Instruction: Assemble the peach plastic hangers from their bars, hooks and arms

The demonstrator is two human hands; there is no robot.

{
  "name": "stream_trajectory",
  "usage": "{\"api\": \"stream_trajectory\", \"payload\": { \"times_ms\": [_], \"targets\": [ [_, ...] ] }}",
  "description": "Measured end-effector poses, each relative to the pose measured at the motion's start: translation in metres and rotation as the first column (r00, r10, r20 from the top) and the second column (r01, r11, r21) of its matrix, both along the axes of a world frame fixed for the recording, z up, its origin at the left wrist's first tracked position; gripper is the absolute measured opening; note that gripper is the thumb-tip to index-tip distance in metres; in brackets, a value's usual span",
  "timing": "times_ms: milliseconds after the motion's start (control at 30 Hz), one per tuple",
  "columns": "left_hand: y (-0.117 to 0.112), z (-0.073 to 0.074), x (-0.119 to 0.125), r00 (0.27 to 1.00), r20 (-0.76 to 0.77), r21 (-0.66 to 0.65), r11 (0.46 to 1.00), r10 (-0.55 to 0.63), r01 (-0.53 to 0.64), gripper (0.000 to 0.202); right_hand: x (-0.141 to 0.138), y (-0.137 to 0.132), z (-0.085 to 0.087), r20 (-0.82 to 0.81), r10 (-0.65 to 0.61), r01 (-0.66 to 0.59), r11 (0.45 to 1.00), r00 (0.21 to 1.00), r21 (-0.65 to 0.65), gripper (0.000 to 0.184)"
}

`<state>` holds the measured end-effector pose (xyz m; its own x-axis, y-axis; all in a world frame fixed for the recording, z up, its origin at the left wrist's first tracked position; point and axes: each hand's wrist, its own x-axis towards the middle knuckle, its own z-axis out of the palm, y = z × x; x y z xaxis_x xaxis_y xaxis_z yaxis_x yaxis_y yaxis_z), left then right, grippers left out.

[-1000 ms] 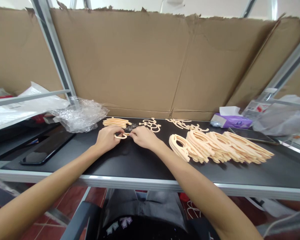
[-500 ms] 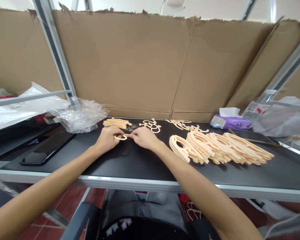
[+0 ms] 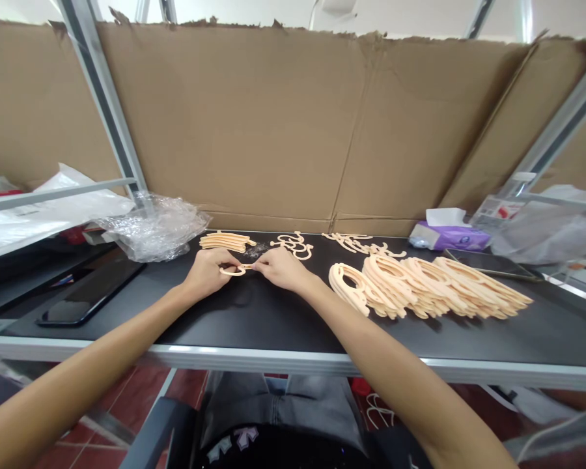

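Between my two hands, just above the black tabletop, is a small pale, curved hook-like piece (image 3: 234,271). My left hand (image 3: 209,272) pinches its left side with closed fingers. My right hand (image 3: 280,267) is closed on its right end, thumb and finger pressed together. Behind my left hand lies a stack of pale slats (image 3: 227,241). Several loose pale hooks (image 3: 295,245) lie behind my right hand. Farther right are thin curved pale pieces (image 3: 364,244). A large overlapping row of pale pieces with oval openings (image 3: 430,286) lies right of my right forearm.
Crumpled clear plastic (image 3: 153,225) and a black phone-like slab (image 3: 90,296) are on the left. At the back right stand a purple tissue pack (image 3: 452,236) and a dark flat tablet-like object (image 3: 491,264). A cardboard wall (image 3: 254,130) closes off the back of the black table (image 3: 273,326).
Both hands stay in nearly the same place, still holding the small curved piece. The whole view has shifted slightly; nothing else has visibly moved.
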<state>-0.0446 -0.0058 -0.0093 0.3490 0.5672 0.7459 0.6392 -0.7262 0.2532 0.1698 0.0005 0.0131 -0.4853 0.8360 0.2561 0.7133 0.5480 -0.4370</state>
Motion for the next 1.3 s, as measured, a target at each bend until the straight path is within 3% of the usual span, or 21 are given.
{"api": "stream_trajectory", "payload": {
  "times_ms": [333, 467, 567, 800, 967, 1300],
  "targets": [
    [-0.003, 0.001, -0.003, 0.998, -0.032, 0.027, 0.998, -0.055, 0.056, 0.013, 0.002, 0.005, -0.003, -0.038, 0.048, -0.049, 0.999, 0.998, -0.017, 0.027],
    [-0.014, 0.002, 0.013, 0.966, -0.128, -0.043, 0.974, -0.226, 0.222, 0.022, 0.001, 0.008, 0.002, -0.099, 0.043, -0.038, 0.998, 0.994, 0.046, 0.037],
    [-0.019, 0.001, 0.023, 0.953, -0.144, -0.049, 0.964, -0.266, 0.261, 0.023, 0.006, 0.01, 0.007, -0.172, 0.077, -0.064, 0.995, 0.982, 0.079, 0.043],
    [-0.009, 0.0, 0.01, 0.998, 0.038, -0.117, 0.991, -0.054, 0.059, 0.013, 0.018, 0.014, 0.007, -0.162, 0.072, -0.066, 0.997, 0.984, 0.038, 0.034],
    [-0.001, -0.001, 0.008, 0.988, 0.128, -0.144, 0.987, 0.084, -0.065, 0.014, 0.012, 0.012, 0.005, -0.053, 0.083, -0.082, 0.996, 0.995, 0.016, 0.025],
    [0.0, -0.002, 0.007, 0.994, 0.083, -0.187, 0.98, 0.077, -0.061, 0.017, 0.01, 0.01, 0.0, 0.011, 0.076, -0.075, 0.997, 0.997, -0.023, 0.024]
  ]
}}
